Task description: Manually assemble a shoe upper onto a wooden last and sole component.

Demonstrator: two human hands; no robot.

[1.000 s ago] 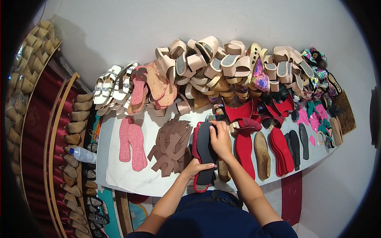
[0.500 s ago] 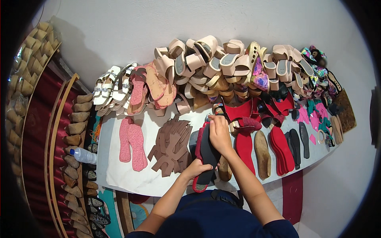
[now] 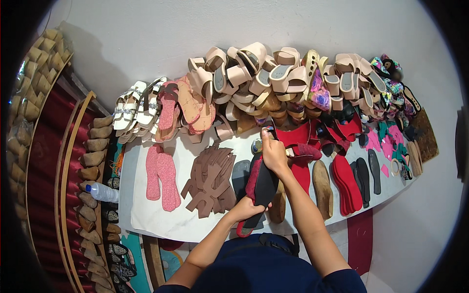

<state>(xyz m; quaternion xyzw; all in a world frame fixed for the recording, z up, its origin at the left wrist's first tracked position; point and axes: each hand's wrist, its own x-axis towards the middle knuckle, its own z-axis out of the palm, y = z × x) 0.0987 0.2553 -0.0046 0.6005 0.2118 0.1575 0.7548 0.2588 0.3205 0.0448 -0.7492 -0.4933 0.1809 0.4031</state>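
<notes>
A black sole (image 3: 264, 185) with a red edge and a fuzzy dark-red strip along its left side stands slanted in front of me, over the table's near edge. My left hand (image 3: 246, 209) is wrapped round its lower part. At the upper end my right hand (image 3: 274, 155) is closed with the thumb pointing up; whatever lies in its fingers is hidden. A small round container (image 3: 256, 146) shows just left of that hand. Behind the sole lie a grey flat piece (image 3: 240, 178) and a wooden shoe last (image 3: 278, 205), both partly covered.
Brown cut straps (image 3: 210, 180) and pink insoles (image 3: 162, 178) lie leftward. On the right are red soles (image 3: 347, 188), another last (image 3: 322, 190) and black pieces (image 3: 362, 180). Beige sandals (image 3: 288, 73) are heaped at the back. A bottle (image 3: 103, 192) stands by shelved lasts (image 3: 93, 158).
My right hand has shifted slightly up and right at the sole's upper end, its thumb now raised. The sole has tilted more to the right; my left hand keeps its grip.
</notes>
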